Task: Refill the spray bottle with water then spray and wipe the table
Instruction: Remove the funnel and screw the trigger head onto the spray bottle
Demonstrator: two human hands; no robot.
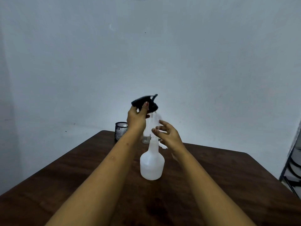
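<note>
A translucent white spray bottle (152, 163) stands upright in the middle of the dark wooden table (219, 176), its neck uncapped. My left hand (136, 118) holds the black spray head (146, 101) lifted high above the bottle, with its thin dip tube hanging down. Just right of the bottle's neck hovers my right hand (166, 133), fingers spread and holding nothing. A clear plastic bottle (149, 128) stands behind the spray bottle, partly hidden by my hands.
A black mesh cup (120, 130) holding something white sits at the table's far left corner. A plain wall rises behind the table. A metal rack (293, 170) stands off the table's right edge.
</note>
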